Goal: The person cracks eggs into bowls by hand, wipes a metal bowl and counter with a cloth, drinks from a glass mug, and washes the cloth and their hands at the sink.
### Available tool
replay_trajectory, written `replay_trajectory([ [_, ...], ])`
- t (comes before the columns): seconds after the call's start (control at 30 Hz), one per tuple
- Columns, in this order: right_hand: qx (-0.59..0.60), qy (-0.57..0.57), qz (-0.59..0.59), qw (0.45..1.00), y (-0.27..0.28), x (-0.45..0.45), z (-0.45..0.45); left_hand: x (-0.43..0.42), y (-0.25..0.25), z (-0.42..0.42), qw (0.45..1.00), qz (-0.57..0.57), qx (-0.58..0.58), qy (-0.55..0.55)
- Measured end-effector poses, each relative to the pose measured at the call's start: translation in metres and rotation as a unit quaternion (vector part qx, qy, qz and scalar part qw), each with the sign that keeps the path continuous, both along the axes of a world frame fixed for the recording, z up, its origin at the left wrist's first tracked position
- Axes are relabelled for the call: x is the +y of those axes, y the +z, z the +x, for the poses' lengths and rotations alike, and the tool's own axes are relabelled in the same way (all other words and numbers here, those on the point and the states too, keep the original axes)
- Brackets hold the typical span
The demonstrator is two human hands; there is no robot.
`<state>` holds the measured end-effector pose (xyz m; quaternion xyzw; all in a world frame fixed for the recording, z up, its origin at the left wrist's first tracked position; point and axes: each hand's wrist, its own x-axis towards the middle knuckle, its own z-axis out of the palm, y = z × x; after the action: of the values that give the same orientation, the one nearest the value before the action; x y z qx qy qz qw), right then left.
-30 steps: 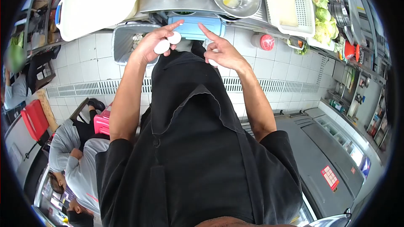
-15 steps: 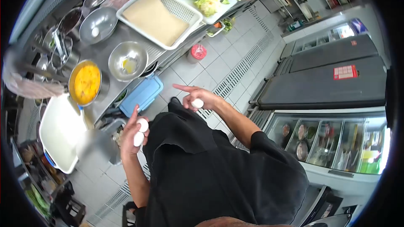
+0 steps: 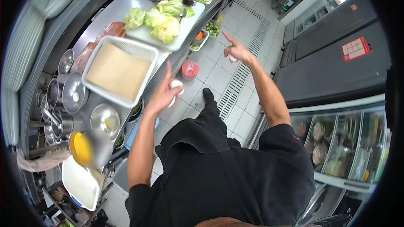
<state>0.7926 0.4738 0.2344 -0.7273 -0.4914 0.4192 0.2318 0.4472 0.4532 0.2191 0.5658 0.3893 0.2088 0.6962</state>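
Over the tiled floor (image 3: 210,73), the left hand (image 3: 160,96) held two eggs (image 3: 176,86), the right hand (image 3: 240,52) one — with forefingers (image 3: 228,38) outstretched, a loose grip could drop them.

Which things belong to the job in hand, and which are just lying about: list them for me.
Job in hand:
Left hand, holding two white eggs
Right hand, holding a third egg, partly hidden
Metal bowl and pot, probably, given their yellow contents

Seemingly just lying about:
Leafy green heads
White basket
Pink-topped tub
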Motion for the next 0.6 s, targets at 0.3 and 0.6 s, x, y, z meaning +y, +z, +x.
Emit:
replay_trajectory([
  [0.3,-0.368,0.187,0.022,0.91,-0.066,0.299,0.215,0.316,-0.041,0.348,0.957,0.145,0.249,-0.042],
  [0.6,-0.405,0.302,0.043,0.862,-0.103,0.436,0.259,0.488,-0.082,0.489,0.875,0.066,0.478,-0.026],
])
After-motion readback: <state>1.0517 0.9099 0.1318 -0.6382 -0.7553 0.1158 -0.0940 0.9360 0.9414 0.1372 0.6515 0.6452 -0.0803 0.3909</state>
